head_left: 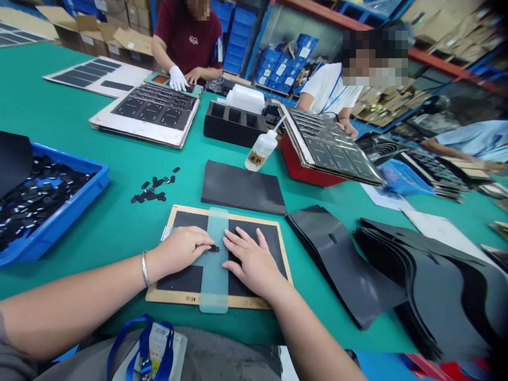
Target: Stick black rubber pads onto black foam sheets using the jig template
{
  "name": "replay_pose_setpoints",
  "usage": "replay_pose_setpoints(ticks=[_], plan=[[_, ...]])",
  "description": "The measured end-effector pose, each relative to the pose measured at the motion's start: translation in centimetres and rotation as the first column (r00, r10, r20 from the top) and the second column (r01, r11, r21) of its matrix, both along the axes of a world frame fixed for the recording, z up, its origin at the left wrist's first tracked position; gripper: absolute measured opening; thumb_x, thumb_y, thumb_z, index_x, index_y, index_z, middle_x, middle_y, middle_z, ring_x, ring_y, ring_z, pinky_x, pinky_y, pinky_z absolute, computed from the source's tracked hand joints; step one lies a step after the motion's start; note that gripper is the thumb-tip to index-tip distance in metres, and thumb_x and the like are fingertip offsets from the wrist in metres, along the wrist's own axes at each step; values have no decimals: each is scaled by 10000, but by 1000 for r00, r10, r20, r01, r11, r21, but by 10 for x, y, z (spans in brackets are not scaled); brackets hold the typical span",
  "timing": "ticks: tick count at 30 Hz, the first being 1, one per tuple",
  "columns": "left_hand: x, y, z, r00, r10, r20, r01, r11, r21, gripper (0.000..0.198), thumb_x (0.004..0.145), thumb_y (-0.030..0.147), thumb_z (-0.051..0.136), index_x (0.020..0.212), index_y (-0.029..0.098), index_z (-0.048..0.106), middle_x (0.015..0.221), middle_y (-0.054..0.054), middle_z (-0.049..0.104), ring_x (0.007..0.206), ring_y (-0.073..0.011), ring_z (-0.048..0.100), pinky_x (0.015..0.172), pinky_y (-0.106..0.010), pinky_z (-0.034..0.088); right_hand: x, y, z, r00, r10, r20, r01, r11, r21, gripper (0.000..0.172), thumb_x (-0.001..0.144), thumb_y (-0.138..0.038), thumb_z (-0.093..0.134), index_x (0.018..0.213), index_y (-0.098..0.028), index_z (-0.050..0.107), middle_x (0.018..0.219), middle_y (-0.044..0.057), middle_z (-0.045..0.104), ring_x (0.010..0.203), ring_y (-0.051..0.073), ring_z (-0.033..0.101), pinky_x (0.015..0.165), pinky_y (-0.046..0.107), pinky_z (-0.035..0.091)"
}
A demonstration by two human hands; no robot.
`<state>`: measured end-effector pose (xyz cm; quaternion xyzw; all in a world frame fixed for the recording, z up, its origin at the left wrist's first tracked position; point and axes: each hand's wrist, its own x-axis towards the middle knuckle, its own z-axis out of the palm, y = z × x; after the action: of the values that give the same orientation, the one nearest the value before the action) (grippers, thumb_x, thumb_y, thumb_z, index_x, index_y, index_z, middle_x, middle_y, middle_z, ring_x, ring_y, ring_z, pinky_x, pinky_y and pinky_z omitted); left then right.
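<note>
At the left hand's (180, 253) fingertips — a small black piece (215, 248), partly hidden (outline too small to tell).

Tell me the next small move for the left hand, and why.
Probably press the small black piece down on the translucent strip with the left hand: its fingertips are at that piece, and the right hand steadies the strip's edge.

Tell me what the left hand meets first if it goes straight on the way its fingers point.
The small black piece on the translucent strip, right at the fingertips of the left hand; depth is unclear, so they may touch.
</note>
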<state>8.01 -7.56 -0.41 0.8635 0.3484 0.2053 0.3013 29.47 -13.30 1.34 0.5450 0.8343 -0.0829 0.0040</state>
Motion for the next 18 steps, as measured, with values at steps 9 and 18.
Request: replay_pose_setpoints(ticks=[9, 18], plan=[[6, -5, -6, 995, -40, -93, 49, 994, 102, 246, 881, 213, 461, 978, 207, 688, 1021, -8, 700, 1003, -172, 603, 908, -286, 452, 3, -2, -4, 1000, -1, -22, 1, 1000, 16, 533, 864, -515, 471, 1341, -287, 404, 1417, -3, 364, 1335, 236, 254, 1095, 576, 50], [10, -6, -8, 988, -90, -126, 113, 974, 195, 263, 890, 191, 437, 951, 196, 693, 976, -25, 691, 952, -163, 605, 844, -265, 472, 2, -1, -4, 1000, -6, -10, 6, 1000, 20, 539, 858, -517, 476, 1342, -291, 408, 1410, 2, 379, 1333, 245, 260, 1097, 573, 77]])
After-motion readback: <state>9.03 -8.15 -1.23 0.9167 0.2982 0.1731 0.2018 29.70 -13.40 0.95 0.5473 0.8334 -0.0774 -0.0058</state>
